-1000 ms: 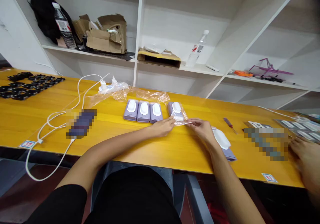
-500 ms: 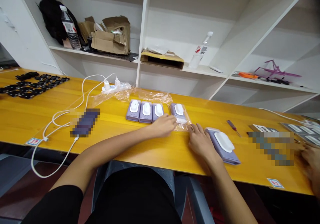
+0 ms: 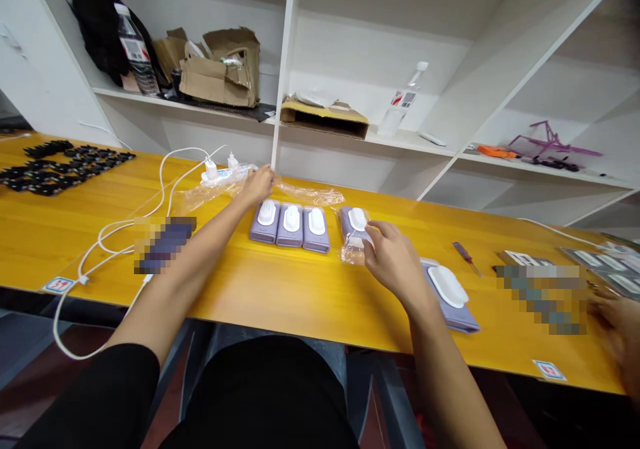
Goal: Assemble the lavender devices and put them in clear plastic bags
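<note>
My left hand is closed over the clear plastic film by the power strip. Its fingertips are partly hidden, so I cannot make out what is in them. My right hand reaches from the right with fingers apart. Its fingertips are at the right edge of a purple box with a white oval piece on top and clear plastic around its lower part. To its left, three similar purple boxes stand in a row. Another purple box lies partly behind my right wrist.
At the back left, a power strip has white cables looping past a blurred phone. Black parts cover the far left. A screwdriver lies at right, near another person's hand. Shelves stand behind.
My left hand has moved from the plastic-covered box back and left to the film by the power strip. My right hand has shifted up and left to that box's edge.
</note>
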`<state>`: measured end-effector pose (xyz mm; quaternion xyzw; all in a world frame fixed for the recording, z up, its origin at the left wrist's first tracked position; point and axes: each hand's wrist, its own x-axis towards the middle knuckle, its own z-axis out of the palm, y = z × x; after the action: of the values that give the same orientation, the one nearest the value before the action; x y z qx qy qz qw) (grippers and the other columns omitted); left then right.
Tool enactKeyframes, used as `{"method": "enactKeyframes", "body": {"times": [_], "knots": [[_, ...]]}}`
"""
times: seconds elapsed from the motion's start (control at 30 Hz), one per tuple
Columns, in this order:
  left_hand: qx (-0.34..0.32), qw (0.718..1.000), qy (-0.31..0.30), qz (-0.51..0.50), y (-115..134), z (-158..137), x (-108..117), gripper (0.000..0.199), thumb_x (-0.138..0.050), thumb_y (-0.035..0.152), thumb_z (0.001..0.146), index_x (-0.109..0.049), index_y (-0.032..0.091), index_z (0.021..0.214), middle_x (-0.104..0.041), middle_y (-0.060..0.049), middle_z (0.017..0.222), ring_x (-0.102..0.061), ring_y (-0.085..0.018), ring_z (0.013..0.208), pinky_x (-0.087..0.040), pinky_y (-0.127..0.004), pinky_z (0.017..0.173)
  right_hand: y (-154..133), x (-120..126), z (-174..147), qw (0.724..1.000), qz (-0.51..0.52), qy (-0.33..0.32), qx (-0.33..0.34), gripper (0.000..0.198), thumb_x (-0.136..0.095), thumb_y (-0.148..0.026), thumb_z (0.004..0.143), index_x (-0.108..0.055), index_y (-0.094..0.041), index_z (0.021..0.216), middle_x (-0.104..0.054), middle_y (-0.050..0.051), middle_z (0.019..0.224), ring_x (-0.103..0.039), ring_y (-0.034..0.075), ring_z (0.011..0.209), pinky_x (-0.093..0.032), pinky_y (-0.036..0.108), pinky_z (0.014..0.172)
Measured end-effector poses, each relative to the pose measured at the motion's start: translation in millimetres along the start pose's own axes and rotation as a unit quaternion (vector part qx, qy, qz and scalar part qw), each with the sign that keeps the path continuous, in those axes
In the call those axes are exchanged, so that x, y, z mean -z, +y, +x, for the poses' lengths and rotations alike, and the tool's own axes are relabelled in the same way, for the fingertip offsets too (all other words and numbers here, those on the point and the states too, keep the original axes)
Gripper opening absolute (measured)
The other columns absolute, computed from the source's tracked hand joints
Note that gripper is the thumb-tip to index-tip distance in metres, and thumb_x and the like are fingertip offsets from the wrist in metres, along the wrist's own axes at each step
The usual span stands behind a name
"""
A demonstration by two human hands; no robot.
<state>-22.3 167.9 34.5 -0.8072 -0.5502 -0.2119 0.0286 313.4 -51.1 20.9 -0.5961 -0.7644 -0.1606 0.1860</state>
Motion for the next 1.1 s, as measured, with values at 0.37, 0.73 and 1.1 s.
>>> {"method": "enactKeyframes", "body": {"times": [0.37,0.73,1.1], "knots": [[-0.061,0.95,0.175,-0.25,77,-50,20,0.015,-0.062,0.02,0.098,-0.076,0.017,0.092,-0.08,-0.006,0.081,-0.074,-0.019,0.074,-0.056,-0.031,0.078,-69,-34,61,0.937,0.275,0.194,0.095,0.033,-0.052,-0.022,0.106,-0.071,-0.019,0.132,-0.075,0.017,0.134,-0.076,0.029,0.117,-0.065,0.044,0.094],[-0.185,0.961,0.174,0.107,124,-137,31,0.029,-0.043,0.01,0.106,-0.072,0.012,0.101,-0.072,-0.012,0.081,-0.072,-0.025,0.072,-0.041,-0.034,0.055,-91,-41,46,0.962,0.267,-0.046,0.036,0.037,-0.06,-0.027,0.096,-0.072,-0.022,0.131,-0.074,0.015,0.137,-0.071,0.034,0.116,-0.061,0.048,0.096],[-0.271,0.931,0.2,0.142,155,-160,17,0.032,-0.042,0.005,0.106,-0.073,0.01,0.107,-0.071,-0.009,0.081,-0.07,-0.022,0.073,-0.041,-0.033,0.055,-69,-53,52,0.553,0.818,0.014,-0.157,0.043,-0.082,-0.018,0.083,-0.073,-0.029,0.123,-0.08,0.005,0.101,-0.077,0.026,0.102,-0.071,0.04,0.081]]}}
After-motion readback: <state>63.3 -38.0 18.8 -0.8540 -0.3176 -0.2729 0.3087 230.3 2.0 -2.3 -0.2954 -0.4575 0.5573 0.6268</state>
